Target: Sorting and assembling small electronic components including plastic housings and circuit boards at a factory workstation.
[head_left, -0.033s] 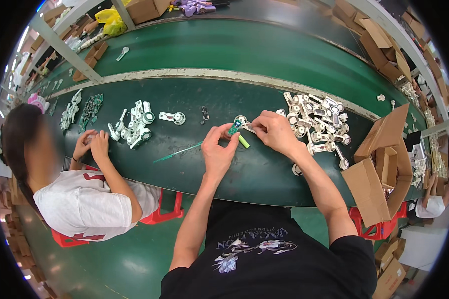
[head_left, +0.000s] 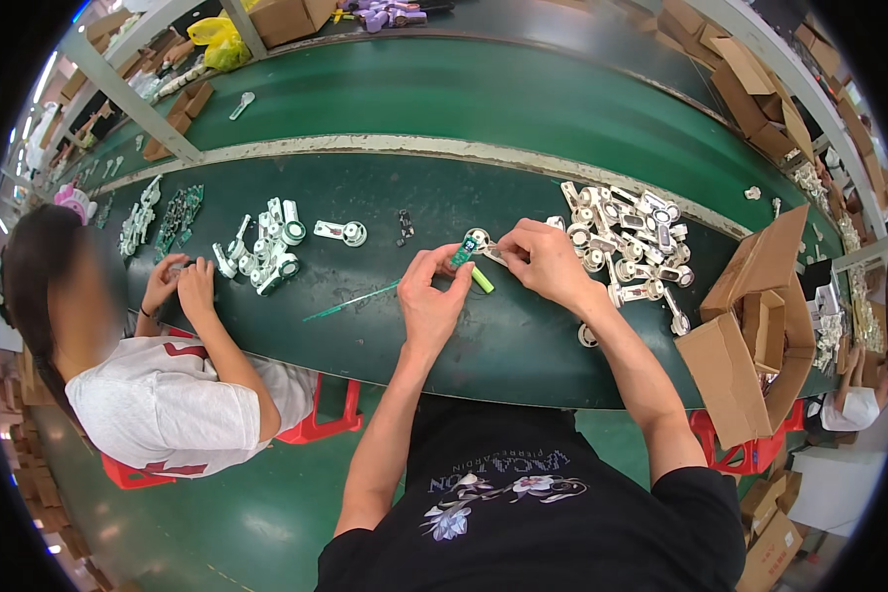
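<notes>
Between thumb and fingers, my left hand [head_left: 434, 301] pinches a small green circuit board [head_left: 465, 251]. Close beside the board is a white plastic housing [head_left: 481, 238] with a round end, partly covered by my fingers. My right hand [head_left: 546, 259] is closed on the narrow part of that housing; its fingertips partly hide the grip. Just below the board lies a light green cylindrical battery [head_left: 481, 280], next to my left fingertips. Thin green strips [head_left: 355, 300] stretch over the dark table left of my left hand.
Many white housings [head_left: 627, 237] are heaped at right, beside an open cardboard box [head_left: 725, 380]. More white housings [head_left: 266, 247], a single housing [head_left: 341, 233] and small dark parts [head_left: 406, 228] lie left. A co-worker [head_left: 168, 385] sits at left. A green conveyor belt [head_left: 444, 99] runs behind.
</notes>
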A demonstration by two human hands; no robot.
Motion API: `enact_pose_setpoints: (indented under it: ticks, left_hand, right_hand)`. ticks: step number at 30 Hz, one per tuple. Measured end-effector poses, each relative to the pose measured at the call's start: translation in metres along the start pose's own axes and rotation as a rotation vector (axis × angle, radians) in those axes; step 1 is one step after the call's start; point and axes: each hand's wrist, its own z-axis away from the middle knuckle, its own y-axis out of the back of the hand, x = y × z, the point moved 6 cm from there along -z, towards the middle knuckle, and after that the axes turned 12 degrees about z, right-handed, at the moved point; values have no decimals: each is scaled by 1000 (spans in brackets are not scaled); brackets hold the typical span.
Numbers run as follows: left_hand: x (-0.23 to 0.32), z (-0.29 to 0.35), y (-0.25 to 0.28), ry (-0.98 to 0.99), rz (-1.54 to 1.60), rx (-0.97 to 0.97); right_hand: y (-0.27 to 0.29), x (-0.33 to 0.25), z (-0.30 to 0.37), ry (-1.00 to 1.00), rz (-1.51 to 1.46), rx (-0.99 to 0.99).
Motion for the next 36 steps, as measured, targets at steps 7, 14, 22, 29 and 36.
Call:
enact_pose_setpoints:
  ticks: [7,14,22,29,36]
  left_hand:
    - [-1,-1,-1,13,5,-13]
    - [-2,0,2,21,-11,-11]
    - [-5,2,1,40,-5,-26]
    - [-15,2,-1,106,111,-40]
    - [-21,0,0,177,166,-47]
  right_hand:
    - [2,-12,-1,119,-15,128]
    - [-7,-14,5,51,-94,183]
    - [-15,0,12,-94,-157,120]
    - [-16,-3,15,-28,-103,157]
    - [-15,-2,13,-23,-44,183]
